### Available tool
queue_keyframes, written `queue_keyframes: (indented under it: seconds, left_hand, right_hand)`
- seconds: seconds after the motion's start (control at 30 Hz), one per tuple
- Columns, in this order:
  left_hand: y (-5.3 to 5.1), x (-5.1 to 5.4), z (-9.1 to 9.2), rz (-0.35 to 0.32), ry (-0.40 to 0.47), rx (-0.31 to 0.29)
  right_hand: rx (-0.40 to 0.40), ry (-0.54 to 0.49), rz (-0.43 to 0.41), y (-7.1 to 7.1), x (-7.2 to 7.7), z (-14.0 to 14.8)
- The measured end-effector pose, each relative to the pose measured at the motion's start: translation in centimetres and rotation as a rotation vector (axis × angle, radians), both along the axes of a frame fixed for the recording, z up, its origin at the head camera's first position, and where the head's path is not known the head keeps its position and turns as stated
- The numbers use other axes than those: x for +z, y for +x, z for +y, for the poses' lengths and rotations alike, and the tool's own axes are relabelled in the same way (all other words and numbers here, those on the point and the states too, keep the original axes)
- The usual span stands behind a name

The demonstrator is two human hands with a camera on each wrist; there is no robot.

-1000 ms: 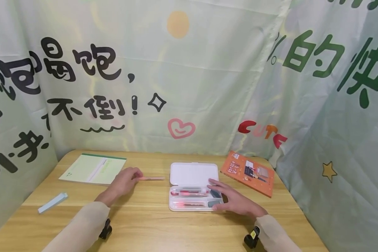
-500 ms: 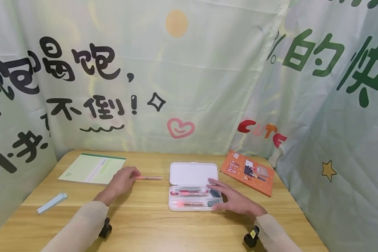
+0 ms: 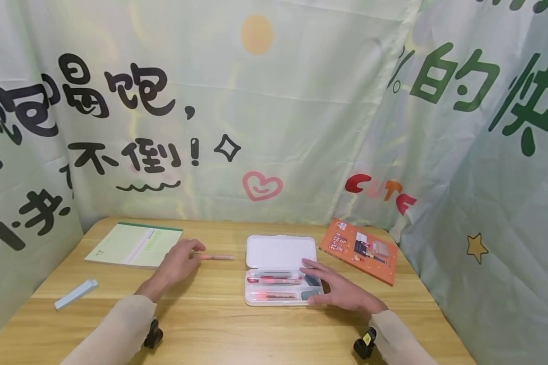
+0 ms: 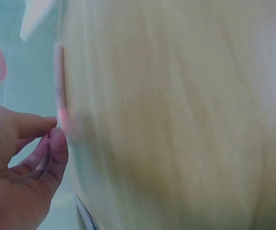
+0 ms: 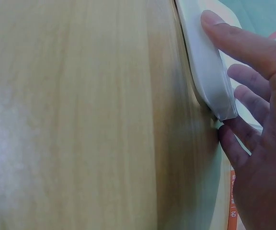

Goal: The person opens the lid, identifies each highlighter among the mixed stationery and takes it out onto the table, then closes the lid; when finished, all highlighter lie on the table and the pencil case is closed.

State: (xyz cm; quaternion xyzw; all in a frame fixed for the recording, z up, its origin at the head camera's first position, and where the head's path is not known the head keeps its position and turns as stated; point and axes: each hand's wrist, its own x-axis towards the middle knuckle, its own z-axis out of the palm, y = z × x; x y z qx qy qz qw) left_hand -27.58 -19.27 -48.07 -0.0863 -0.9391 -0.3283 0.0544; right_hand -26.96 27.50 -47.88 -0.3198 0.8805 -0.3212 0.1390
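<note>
An open white pencil case [image 3: 280, 252] holds several pens and dark grey items. My right hand [image 3: 347, 294] rests at its right end, fingers spread, the thumb [image 5: 214, 21] against the near side in the right wrist view. Left of the case, a pink pen [image 3: 219, 257] lies on the table, its left end beside my left hand [image 3: 178, 263]. That hand's fingers are loosely bent, with a small gap between fingertips in the head view; in the left wrist view the pen [image 4: 60, 81] lies just past the fingertips.
A green notebook [image 3: 132, 246] lies behind and left of my left hand, a light blue strip [image 3: 76, 295] nearer the left edge of the wooden table [image 3: 237, 334]. An orange booklet [image 3: 361, 251] is at the back right. Printed curtains [image 3: 292, 126] surround the table.
The pink pen has shifted slightly left. My left fingertips, closed at its left end before, have parted a little. The right hand and case have stayed put.
</note>
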Motion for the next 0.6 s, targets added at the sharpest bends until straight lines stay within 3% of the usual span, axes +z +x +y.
queue_keyframes:
  seconds: [0.27,0.43,0.6]
  left_hand:
    - [1.8,1.8,4.8,-0.037,0.059,-0.057]
    - [3.4,1.9,7.8,-0.044,0.099,-0.242]
    - [4.7,1.3,9.8,-0.059,0.087,-0.432]
  right_hand:
    - [-0.014,0.011,-0.006,-0.1,-0.2,-0.1]
    - [-0.013,0.002,-0.014,-0.2,-0.4,0.0]
    - [-0.004,-0.002,-0.007,-0.3,-0.4,0.0]
